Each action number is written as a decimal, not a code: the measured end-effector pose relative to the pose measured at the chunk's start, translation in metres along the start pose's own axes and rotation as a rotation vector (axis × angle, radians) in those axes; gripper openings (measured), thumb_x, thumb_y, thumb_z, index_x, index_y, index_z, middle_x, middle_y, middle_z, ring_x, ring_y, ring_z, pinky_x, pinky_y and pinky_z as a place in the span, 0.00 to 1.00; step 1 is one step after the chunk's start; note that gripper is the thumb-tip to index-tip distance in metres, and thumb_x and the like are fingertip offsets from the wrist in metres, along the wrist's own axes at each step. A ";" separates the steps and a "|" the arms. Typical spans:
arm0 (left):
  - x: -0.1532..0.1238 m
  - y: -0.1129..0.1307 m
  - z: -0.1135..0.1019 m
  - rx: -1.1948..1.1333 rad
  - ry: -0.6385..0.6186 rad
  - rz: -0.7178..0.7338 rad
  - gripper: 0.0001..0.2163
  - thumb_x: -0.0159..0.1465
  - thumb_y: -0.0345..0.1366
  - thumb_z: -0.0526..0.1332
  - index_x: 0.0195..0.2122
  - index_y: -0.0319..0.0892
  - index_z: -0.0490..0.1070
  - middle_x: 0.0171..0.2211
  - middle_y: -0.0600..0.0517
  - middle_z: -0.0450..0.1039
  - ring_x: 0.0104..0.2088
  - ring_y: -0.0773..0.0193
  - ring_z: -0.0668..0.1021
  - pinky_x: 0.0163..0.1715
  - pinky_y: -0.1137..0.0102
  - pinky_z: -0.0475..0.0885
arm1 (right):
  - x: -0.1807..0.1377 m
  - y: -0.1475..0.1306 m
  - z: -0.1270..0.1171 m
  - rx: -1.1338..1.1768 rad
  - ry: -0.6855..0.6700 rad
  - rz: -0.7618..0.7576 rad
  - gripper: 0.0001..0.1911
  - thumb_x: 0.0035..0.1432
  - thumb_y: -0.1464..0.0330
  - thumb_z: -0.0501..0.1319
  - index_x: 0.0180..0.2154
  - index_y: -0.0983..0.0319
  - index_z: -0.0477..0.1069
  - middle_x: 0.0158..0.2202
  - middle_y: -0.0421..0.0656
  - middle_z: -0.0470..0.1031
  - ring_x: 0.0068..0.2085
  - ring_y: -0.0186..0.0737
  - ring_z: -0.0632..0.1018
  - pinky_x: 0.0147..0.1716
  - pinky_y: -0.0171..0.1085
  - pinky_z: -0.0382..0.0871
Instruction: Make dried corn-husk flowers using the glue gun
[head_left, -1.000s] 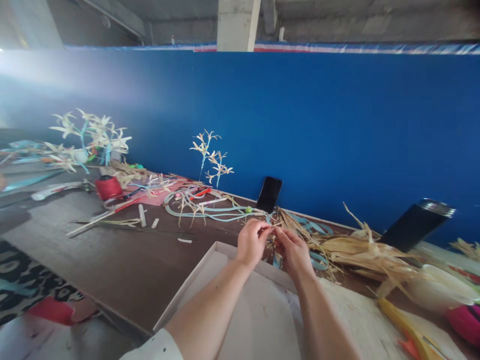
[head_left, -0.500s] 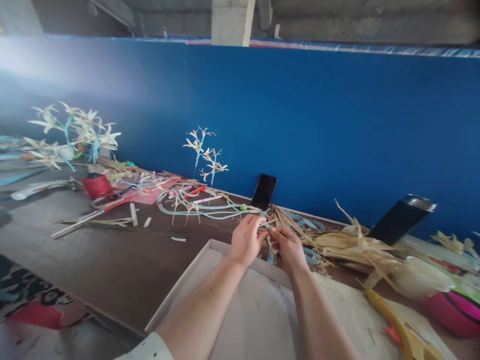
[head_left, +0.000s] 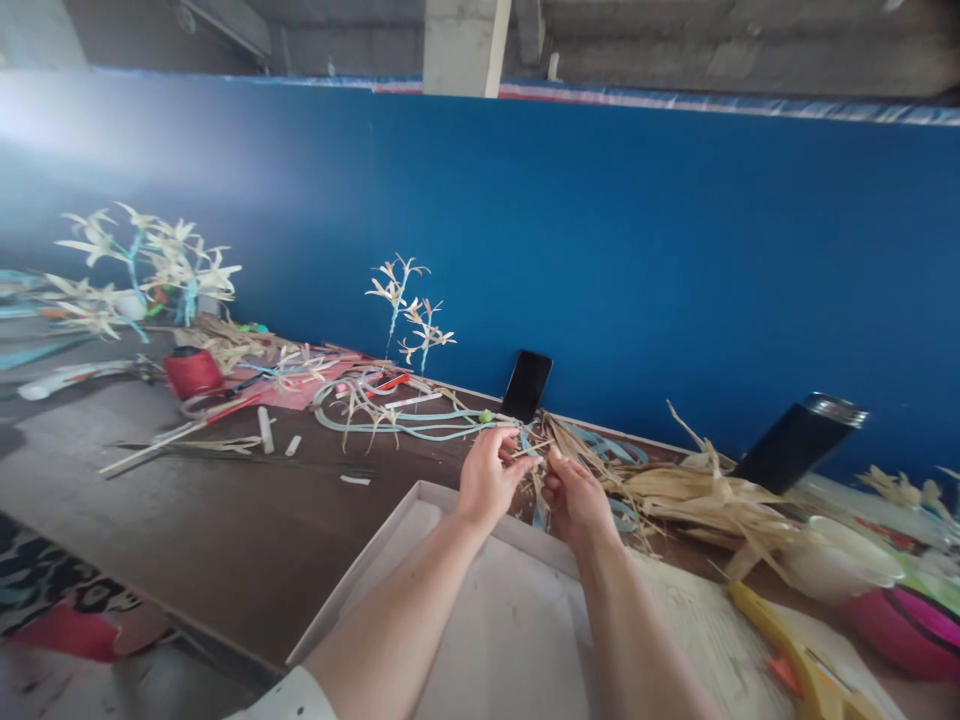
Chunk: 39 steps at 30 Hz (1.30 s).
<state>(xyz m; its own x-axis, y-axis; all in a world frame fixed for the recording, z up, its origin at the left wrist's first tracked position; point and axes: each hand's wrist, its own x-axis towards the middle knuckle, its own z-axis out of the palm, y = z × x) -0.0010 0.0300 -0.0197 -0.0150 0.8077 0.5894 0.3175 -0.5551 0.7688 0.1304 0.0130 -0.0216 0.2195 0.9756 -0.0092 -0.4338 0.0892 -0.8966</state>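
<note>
Above the far edge of a shallow white box lid (head_left: pixel 420 540), my left hand (head_left: pixel 487 482) pinches a thin straw-coloured stick (head_left: pixel 534 448) between thumb and fingers. Close to its right, my right hand (head_left: pixel 581 500) has its fingers closed, with thumb and forefinger pressed on a light-blue strip (head_left: pixel 541 508) at the stick; part of the strip hangs down between the hands. My fingers hide much of the small work. Behind the hands a black phone (head_left: pixel 527 385) leans on the blue wall.
To the right lie dried husks (head_left: pixel 690 490), a dark flask (head_left: pixel 802 440), a yellow glue gun (head_left: pixel 787 650) and a pink round item (head_left: pixel 907 625). Husk flowers (head_left: pixel 401 290) stand at the back. A red spool (head_left: pixel 193 372), white glue gun (head_left: pixel 75 378) and pale-blue tubing (head_left: pixel 420 430) are left.
My right hand has shifted slightly away from the left, widening the gap between the fingertips. More of the stick shows between them. My left hand has barely moved.
</note>
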 end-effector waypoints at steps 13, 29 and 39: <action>0.002 -0.004 0.001 -0.059 -0.004 -0.103 0.18 0.54 0.45 0.64 0.42 0.42 0.70 0.35 0.50 0.72 0.30 0.67 0.73 0.33 0.71 0.70 | -0.003 -0.002 0.000 -0.064 -0.109 0.017 0.15 0.42 0.62 0.69 0.34 0.61 0.77 0.27 0.38 0.72 0.24 0.28 0.69 0.20 0.27 0.61; 0.006 -0.003 0.000 -0.289 -0.200 -0.324 0.20 0.50 0.47 0.65 0.39 0.38 0.72 0.33 0.48 0.75 0.34 0.63 0.76 0.32 0.73 0.69 | 0.001 0.003 0.006 0.373 -0.056 0.148 0.08 0.43 0.72 0.69 0.26 0.64 0.71 0.22 0.37 0.70 0.21 0.26 0.69 0.19 0.24 0.66; 0.007 -0.005 0.003 -0.430 -0.185 -0.433 0.18 0.53 0.48 0.62 0.36 0.38 0.72 0.26 0.51 0.72 0.22 0.70 0.71 0.20 0.77 0.63 | 0.005 -0.005 -0.009 0.381 -0.097 0.024 0.13 0.44 0.78 0.66 0.35 0.64 0.72 0.32 0.38 0.73 0.27 0.24 0.73 0.27 0.22 0.71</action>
<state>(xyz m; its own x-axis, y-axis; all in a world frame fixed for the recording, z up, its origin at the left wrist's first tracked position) 0.0001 0.0394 -0.0203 0.1199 0.9764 0.1799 -0.0903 -0.1697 0.9814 0.1416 0.0161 -0.0213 0.1298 0.9911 0.0297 -0.7354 0.1163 -0.6676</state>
